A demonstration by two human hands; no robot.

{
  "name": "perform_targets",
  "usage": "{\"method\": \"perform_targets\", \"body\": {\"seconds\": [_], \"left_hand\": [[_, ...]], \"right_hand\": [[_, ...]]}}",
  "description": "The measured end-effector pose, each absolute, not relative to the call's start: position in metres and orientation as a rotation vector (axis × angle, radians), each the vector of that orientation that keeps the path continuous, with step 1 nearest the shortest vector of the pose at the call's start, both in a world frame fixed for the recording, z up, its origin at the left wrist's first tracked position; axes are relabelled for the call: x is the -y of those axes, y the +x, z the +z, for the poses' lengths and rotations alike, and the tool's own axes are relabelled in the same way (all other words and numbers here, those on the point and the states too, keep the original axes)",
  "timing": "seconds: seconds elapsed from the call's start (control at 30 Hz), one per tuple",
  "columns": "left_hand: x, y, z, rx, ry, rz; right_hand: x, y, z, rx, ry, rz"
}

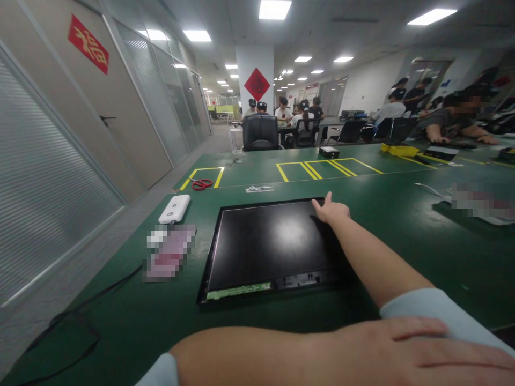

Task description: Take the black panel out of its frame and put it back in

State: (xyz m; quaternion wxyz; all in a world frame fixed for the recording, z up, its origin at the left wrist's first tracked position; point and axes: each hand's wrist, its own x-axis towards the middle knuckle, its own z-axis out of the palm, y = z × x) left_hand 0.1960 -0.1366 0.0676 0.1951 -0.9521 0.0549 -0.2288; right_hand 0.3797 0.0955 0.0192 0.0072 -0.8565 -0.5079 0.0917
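A flat black display panel (277, 241) lies face up on the green table. A green circuit strip (238, 291) runs along its near edge. My right hand (332, 209) is at the panel's far right corner, thumb and a finger spread apart and nothing visible in its grasp. Whether it presses on the frame I cannot tell. Across the bottom of the view reaches my left arm. My left hand (418, 343) rests on or just over my right sleeve (438, 311), its fingers stretched out, holding nothing.
Left of the panel are a white power bank (174, 209), a blurred pink item (171, 254) and a black cable (108, 287). Red-handled scissors (201, 185) and a small clear packet (259, 188) lie beyond. A yellow tray (399, 150) stands far right; people sit behind.
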Motion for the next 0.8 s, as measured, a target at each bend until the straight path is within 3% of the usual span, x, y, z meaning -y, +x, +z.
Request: {"method": "perform_targets", "body": {"seconds": [0.1, 0.3, 0.47, 0.8], "left_hand": [[0.104, 0.140, 0.036, -0.043, -2.786, -0.830], [0.041, 0.006, -0.018, 1.232, -2.735, -1.110], [0.019, -0.032, -0.031, 1.988, -2.513, -1.424], [-0.007, -0.026, -0.032, 2.257, -2.490, -1.222]], "right_hand": [[-0.088, 0.405, 0.016, 1.566, -2.555, 0.323], [-0.049, 0.462, -0.024, 1.562, -2.116, 0.378], [-0.028, 0.470, -0.047, 1.558, -1.973, 0.384], [-0.023, 0.445, -0.035, 2.084, -2.125, 0.105]]}}
